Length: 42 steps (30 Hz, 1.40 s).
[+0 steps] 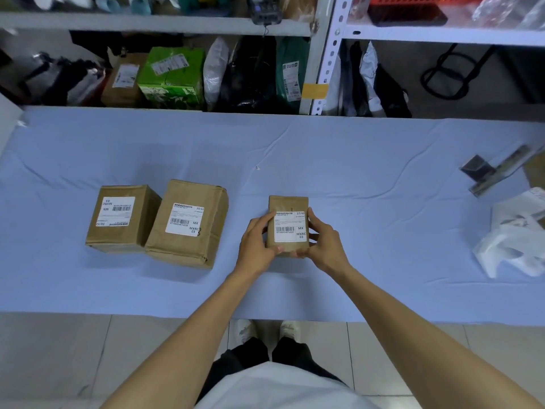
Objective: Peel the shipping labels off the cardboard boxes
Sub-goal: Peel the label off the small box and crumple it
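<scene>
A small brown cardboard box (288, 204) stands on the blue table cloth (354, 172) in the middle. A white shipping label (290, 226) covers most of its top. My left hand (256, 243) grips its left side and my right hand (326, 240) grips its right side, thumbs near the label's edges. To the left sit two more boxes side by side: a larger box (188, 222) with a white label (185, 219), and a box (122, 219) with its label (115, 211) upside down.
White plastic bags (513, 240) lie at the table's right edge, with a dark tool (483, 172) behind them. Metal shelves (321, 54) at the back hold parcels, including a green box (172, 78). Tiled floor (59, 358) runs along the near table edge.
</scene>
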### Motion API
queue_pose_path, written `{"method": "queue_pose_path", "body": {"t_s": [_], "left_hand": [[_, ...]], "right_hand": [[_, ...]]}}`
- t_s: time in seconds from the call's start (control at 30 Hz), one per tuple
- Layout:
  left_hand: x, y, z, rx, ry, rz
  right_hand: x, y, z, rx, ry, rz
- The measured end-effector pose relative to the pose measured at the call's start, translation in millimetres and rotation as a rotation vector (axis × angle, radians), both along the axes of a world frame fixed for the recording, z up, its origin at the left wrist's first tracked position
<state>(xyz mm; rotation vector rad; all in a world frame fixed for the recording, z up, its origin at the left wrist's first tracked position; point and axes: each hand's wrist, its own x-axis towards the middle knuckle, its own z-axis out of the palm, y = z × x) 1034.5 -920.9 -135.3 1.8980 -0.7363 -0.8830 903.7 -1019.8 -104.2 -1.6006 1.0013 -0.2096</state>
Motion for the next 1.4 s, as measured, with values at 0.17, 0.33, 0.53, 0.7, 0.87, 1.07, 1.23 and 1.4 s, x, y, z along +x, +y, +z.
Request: {"method": "queue_pose_path", "body": {"t_s": [0.17, 0.33, 0.53, 0.7, 0.87, 1.07, 1.23, 1.4], "left_hand": [[3.3, -3.0, 0.5, -0.007, 0.02, 0.007], [7.9, -8.5, 2.8, 0.036, 0.049, -0.017], [4.7, -6.4, -0.8, 0.057, -0.016, -0.044], [2.2, -0.5, -1.0, -0.031, 0.045, 0.011], [-1.8, 4.4, -6.8, -0.055, 0.068, 0.028], [-5.2, 7.4, -7.8, -0.069, 0.102, 0.062], [-6.1, 7.9, -7.6, -0.067, 0.107, 0.075], [-5.4, 5.8, -6.7, -0.056, 0.091, 0.071]], "right_hand": [[0.5, -1.1, -1.1, -0.002, -0.003, -0.004], [-0.6, -1.1, -6.2, 0.002, 0.006, -0.003], [1.2, -8.3, -3.2, -0.026, 0.007, 0.067], [0.6, -8.2, -10.7, -0.019, -0.017, 0.014], [-5.7, 1.9, -26.4, 0.051, -0.08, -0.084], [-9.2, 7.9, -29.8, 0.04, -0.128, -0.158], [-11.1, 12.7, -30.7, 0.035, -0.129, -0.18], [-10.5, 14.4, -31.7, 0.05, -0.123, -0.182]]}}
